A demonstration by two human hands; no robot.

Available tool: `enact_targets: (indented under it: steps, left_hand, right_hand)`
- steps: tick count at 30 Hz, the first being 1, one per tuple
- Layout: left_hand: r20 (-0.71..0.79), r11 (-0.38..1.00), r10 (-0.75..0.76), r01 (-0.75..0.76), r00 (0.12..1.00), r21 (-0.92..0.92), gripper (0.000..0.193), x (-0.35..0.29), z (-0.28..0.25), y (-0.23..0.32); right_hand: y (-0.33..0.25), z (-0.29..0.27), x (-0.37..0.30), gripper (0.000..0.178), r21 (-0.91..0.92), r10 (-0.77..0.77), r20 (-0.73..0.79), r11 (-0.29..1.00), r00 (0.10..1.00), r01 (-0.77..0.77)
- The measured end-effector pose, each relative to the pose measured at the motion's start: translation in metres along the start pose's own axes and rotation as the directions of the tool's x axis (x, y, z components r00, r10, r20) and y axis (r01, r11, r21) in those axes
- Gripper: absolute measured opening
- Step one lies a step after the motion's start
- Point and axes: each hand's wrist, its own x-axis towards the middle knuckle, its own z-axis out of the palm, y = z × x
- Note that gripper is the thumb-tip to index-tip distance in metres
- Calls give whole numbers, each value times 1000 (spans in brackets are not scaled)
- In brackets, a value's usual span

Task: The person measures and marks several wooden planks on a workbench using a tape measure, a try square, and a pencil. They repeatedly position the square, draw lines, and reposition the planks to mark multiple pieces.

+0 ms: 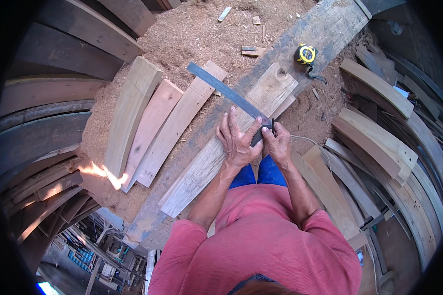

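A try square with a long grey metal blade (225,91) lies slantwise across a pale, rough-grained board (194,169). My left hand (238,142) presses on the board, its fingers stretched over the wood and its thumb on the square near the dark stock, holding it. Just right of it, my right hand (279,142) is closed around a thin dark pencil (273,124) that stands near the blade's near end. Its fingers also come close to the stock, and whether they touch it is hard to tell. The board rests on a long, worn plank bench (322,24).
A yellow and black tape measure (305,54) sits on the bench's far end. Several cut boards (155,120) lean at the bench's left side over sawdust (192,34). Stacked curved timber (379,142) lines the right, and more planks (49,96) stand at the far left.
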Motion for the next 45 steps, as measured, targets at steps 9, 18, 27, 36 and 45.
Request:
enact_targets:
  steps: [9,18,27,36,45]
  left_hand:
    - [-3,1000,-11,11,1000,-2,73,1,-1,2]
    - [-17,1000,-13,13,1000,-19,74,2,-1,3]
    - [25,1000,-12,12,1000,18,82,1,-1,2]
    - [51,999,-22,20,998,29,84,1,-3,4]
    - [18,998,-38,37,999,44,79,-4,-3,9]
  right_hand:
    - [7,-1,2,13,46,4,24,999,1000,-5]
    - [8,-4,4,12,11,28,33,1000,999,-28]
    - [-11,-23,4,20,-198,-57,-48,979,997,47]
    - [-88,-44,19,24,-366,-390,134,835,911,411]
    - [-112,-18,53,22,-327,-334,372,826,866,459]
